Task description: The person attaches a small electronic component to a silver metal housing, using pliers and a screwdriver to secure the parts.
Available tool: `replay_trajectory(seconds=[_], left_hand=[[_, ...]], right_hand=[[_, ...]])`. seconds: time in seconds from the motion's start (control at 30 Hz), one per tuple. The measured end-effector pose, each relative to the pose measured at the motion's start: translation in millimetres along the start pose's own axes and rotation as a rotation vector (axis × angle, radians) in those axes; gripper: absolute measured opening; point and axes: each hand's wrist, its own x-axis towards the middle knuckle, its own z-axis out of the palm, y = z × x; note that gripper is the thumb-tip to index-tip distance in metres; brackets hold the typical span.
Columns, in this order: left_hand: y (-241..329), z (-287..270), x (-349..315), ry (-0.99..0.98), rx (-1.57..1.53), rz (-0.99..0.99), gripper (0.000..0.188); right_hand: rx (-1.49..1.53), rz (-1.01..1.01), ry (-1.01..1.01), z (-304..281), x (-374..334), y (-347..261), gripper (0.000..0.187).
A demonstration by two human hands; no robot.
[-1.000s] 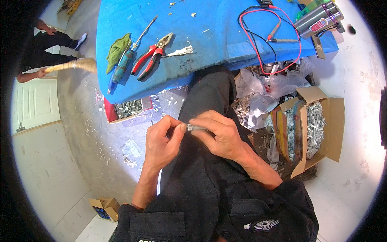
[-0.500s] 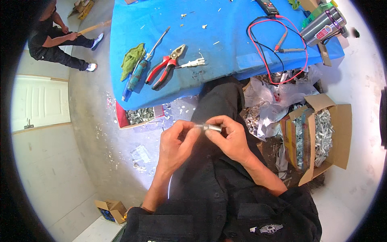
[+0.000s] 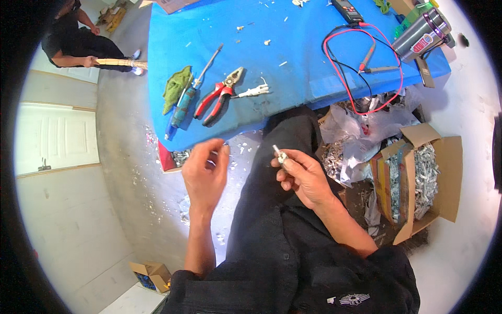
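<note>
My right hand (image 3: pixel 306 177) pinches a small white and silver part (image 3: pixel 282 156) between thumb and fingers, its narrow white tip pointing up and left. Apart from it, my left hand (image 3: pixel 204 175) hovers just below the blue table's near edge, thumb and forefinger curled close together; whatever may be between them is too small to make out. Under that hand, a red-sided box (image 3: pixel 166 158) of small metal pieces is partly hidden. On the table above lie red-handled pliers (image 3: pixel 214 102), a small white part with a short lead (image 3: pixel 254 91), and a screwdriver (image 3: pixel 184 104).
A green cloth (image 3: pixel 176 89) lies by the screwdriver. Farther right are a multimeter (image 3: pixel 347 10) with red and black leads and a steel flask (image 3: pixel 422 34). A cardboard box (image 3: pixel 447 178) of metal pieces stands at right. Another person (image 3: pixel 78 42) holds a broom-like stick at upper left.
My hands have moved apart: the left went left toward the red-sided box, while the right kept the small part and turned its tip upward. The other person's stick has swung lower.
</note>
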Motion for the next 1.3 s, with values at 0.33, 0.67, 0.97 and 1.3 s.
replay_trajectory(seconds=[0.33,0.67,0.97,1.3], left_hand=[[-67,-32,86,0.121,0.518,0.127,0.021],[-45,5,104,-0.05,0.43,0.251,0.025],[-78,-23,118,-0.024,0.622,0.116,0.029],[-43,4,101,-0.139,0.544,0.234,0.053]], right_hand=[[-0.056,-0.038,0.047,-8,9,2,0.019],[-0.077,-0.038,0.067,-12,17,-1,0.023],[-0.066,-0.045,0.038,-16,18,5,0.026],[-0.069,-0.026,0.08,-13,19,0,0.03]])
